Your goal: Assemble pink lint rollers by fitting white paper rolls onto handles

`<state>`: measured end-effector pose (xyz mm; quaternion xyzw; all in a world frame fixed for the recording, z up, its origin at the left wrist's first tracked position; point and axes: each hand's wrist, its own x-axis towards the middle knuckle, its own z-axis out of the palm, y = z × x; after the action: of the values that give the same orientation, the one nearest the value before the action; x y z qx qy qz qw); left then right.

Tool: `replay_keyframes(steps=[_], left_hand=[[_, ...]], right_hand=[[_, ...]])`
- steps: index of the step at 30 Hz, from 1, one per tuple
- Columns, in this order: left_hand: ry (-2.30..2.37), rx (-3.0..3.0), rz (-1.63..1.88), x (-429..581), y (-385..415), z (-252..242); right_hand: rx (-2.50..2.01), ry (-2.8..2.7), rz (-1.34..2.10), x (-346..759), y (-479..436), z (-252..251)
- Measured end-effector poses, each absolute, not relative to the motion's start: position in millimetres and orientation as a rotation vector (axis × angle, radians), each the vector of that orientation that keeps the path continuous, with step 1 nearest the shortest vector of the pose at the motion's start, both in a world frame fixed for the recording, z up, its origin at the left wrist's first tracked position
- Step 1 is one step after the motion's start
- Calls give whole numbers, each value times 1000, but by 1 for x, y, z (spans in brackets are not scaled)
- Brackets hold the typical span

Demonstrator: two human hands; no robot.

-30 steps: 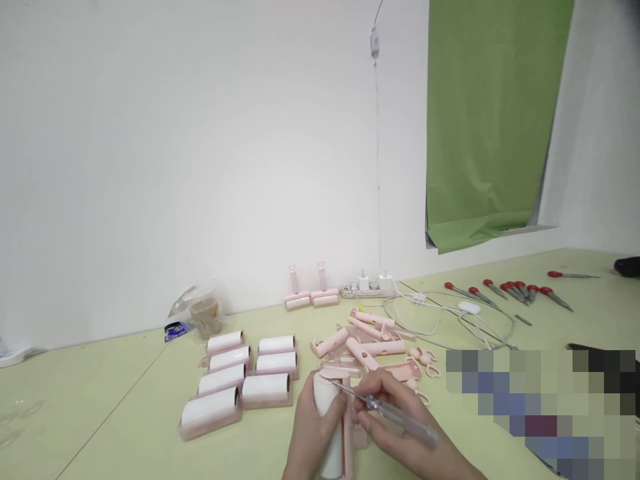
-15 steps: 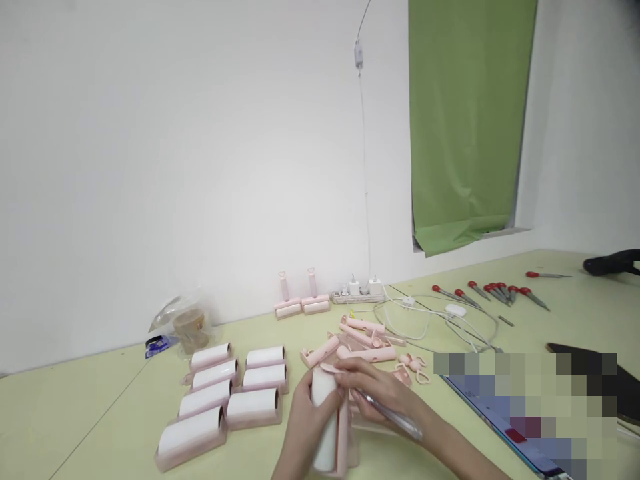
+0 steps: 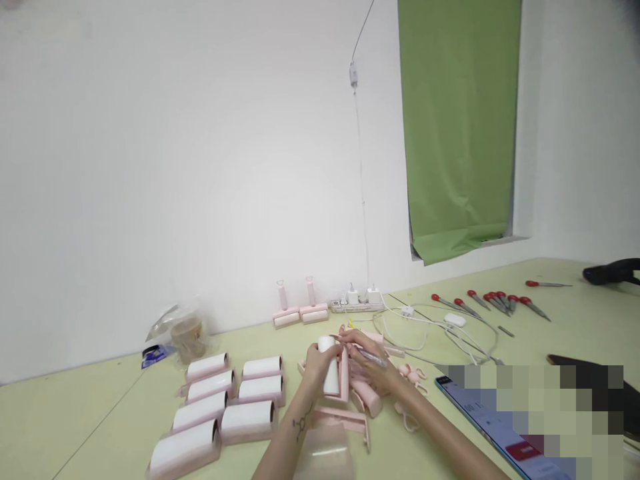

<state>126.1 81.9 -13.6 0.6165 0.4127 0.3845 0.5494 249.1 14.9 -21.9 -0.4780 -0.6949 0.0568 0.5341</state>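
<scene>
My left hand (image 3: 320, 365) is closed round a lint roller with a white roll (image 3: 331, 380) and a pink frame (image 3: 344, 383), held nearly upright above the table. My right hand (image 3: 373, 360) is at its top end, fingers pinched at a pink end piece there. A clear, slim stick-like thing (image 3: 373, 358) lies in the same hand; its kind I cannot make out. Below and around the hands lie loose pink plastic parts (image 3: 367, 398), a pink frame piece (image 3: 345, 419) and a translucent cover (image 3: 325, 453).
Several white rolls in pinkish covers (image 3: 250, 420) lie in two rows on the left. Two pink lint rollers (image 3: 313, 312) stand by the wall near a power strip (image 3: 356, 307). On the right are white cables (image 3: 425, 343), red-ended tools (image 3: 495, 301) and a phone (image 3: 480, 417).
Both hands have moved forward and away from me with the lint roller. More pink parts and the translucent cover now show below them. The view has shifted slightly.
</scene>
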Motion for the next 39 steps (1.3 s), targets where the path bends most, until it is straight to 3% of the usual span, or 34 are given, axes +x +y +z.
replay_keyframes(steps=[4,11,16,23,39], left_hand=[[1089,1494,1017,132,92,-19],[1062,1731,1127,72,74,17],[1263,2049,868,9,21,16],[1440,2032,721,-11,-9,0],[1535,2103,564,-11,-14,-5]], right_hand=[[-1165,-1619,165,257,17,-28],[-1172,-1458,207,245,5,-10],[-934,-1551,543,189,-26,-8],[-864,-1648,858,154,-56,-18],[-954,-1795,658,154,-63,-8]])
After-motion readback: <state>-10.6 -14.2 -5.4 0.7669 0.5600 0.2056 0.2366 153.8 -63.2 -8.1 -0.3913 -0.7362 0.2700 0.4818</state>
